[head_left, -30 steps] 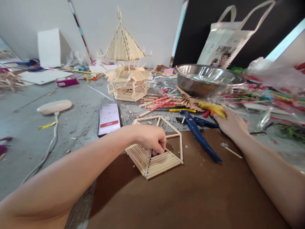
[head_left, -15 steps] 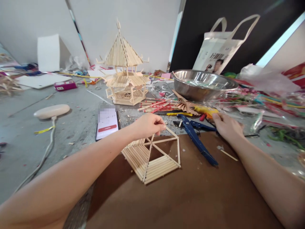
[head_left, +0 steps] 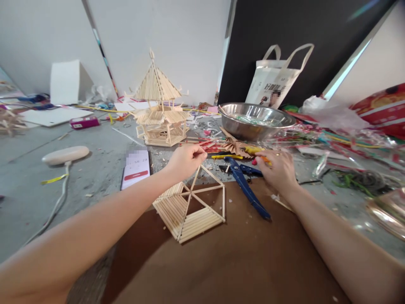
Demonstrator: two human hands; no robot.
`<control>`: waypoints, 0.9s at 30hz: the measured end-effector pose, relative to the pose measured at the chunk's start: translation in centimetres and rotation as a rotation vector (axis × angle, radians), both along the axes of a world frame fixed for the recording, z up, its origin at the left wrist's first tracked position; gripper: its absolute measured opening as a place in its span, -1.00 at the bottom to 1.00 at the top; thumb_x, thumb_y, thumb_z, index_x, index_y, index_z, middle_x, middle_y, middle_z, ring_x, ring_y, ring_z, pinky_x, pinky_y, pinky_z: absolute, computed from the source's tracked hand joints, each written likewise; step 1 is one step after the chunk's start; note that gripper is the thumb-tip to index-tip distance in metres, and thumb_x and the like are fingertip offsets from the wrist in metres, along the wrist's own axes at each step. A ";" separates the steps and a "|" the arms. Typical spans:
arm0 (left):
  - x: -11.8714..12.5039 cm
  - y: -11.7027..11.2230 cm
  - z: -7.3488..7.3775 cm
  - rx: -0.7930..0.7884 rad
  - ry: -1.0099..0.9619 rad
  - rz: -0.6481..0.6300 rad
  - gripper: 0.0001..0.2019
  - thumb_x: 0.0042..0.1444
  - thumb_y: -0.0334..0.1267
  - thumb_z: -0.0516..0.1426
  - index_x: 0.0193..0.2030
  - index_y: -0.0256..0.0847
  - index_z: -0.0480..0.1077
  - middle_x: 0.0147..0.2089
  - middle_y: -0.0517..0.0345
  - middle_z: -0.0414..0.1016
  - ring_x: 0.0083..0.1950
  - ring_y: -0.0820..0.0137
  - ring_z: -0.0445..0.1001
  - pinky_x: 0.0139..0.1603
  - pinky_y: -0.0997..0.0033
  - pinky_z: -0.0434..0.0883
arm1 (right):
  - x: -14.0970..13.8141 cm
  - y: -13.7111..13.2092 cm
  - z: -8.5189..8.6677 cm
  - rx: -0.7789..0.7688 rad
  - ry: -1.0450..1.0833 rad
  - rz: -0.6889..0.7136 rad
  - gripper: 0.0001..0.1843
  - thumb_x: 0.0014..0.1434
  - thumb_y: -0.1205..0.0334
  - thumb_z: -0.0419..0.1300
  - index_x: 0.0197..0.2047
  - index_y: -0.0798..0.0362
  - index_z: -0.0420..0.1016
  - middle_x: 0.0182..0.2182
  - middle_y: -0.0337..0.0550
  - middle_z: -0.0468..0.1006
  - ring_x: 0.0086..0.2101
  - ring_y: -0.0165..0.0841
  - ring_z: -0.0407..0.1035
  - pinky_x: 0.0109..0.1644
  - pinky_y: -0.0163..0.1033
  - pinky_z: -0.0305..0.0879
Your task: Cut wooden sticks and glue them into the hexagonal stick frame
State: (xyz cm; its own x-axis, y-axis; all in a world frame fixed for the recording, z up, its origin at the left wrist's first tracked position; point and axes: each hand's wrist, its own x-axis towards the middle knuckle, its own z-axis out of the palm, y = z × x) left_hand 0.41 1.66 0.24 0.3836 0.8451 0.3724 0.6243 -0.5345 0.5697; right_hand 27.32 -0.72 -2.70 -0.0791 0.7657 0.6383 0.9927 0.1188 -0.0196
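My left hand (head_left: 189,161) is closed in a pinch just over the far corner of a six-sided wooden stick frame (head_left: 205,191). What lies between its fingertips, if anything, is too small to make out. Round sticks fill the frame's near and left panels, while the right panels show only bare spokes. My right hand (head_left: 280,171) curls over a yellow-and-orange glue gun (head_left: 253,150), hiding much of it. Left of that hand lies a blue-handled cutter (head_left: 248,192). Both the frame and the cutter rest on a brown board (head_left: 234,257).
A stick pagoda (head_left: 163,118) stands behind my left hand, near a phone (head_left: 136,171). Red-marked sticks (head_left: 205,143) lie before a steel basin (head_left: 256,122). A white bag (head_left: 272,82) stands behind it. Wrappers (head_left: 316,143) and scraps litter the right side.
My right hand has moved left and further over the glue gun, its fingers curling around it. My left hand keeps its pinch at the frame. The whole view has shifted slightly.
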 end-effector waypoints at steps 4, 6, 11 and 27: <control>-0.8 1.1 0.6 0.079 0.153 0.081 -0.75 -0.02 -0.17 -0.05 -0.36 -0.22 0.39 -0.45 0.17 0.42 -0.48 0.49 0.30 -0.48 0.52 0.16 | -0.8 -0.1 -0.8 0.005 -0.049 0.136 -0.74 0.05 0.18 -0.05 -0.35 0.03 0.43 -0.38 -0.17 0.49 -0.27 -0.30 0.30 -0.12 -0.17 0.08; -1.6 1.7 0.7 0.060 0.241 0.136 -0.76 -0.04 -0.16 -0.04 -0.35 -0.18 0.39 -0.39 0.17 0.45 -0.42 0.44 0.34 -0.45 0.50 0.19 | -1.0 -0.1 -1.0 -0.008 -0.058 0.166 -0.75 0.05 0.19 -0.04 -0.36 0.04 0.43 -0.38 -0.17 0.49 -0.28 -0.31 0.30 -0.13 -0.17 0.10; -3.7 2.9 -0.1 -0.111 0.432 0.173 -0.74 -0.07 -0.13 -0.04 -0.36 -0.18 0.40 -0.35 0.14 0.47 -0.36 0.38 0.39 -0.38 0.48 0.25 | -1.9 -0.6 -0.3 -0.022 -0.022 0.218 -0.73 0.05 0.15 -0.05 -0.33 0.05 0.44 -0.37 -0.14 0.49 -0.27 -0.30 0.30 -0.14 -0.16 0.11; -3.7 2.6 -2.8 -0.072 0.498 0.176 -0.46 0.08 0.01 -0.29 -0.29 -0.28 0.39 -0.23 -0.07 0.44 -0.15 0.27 0.37 -0.16 0.38 0.24 | -6.1 -2.6 0.3 -0.426 -0.281 0.402 -0.50 0.14 0.01 -0.30 -0.13 0.01 0.36 -0.01 -0.16 0.28 0.04 -0.20 0.00 0.07 0.16 -0.46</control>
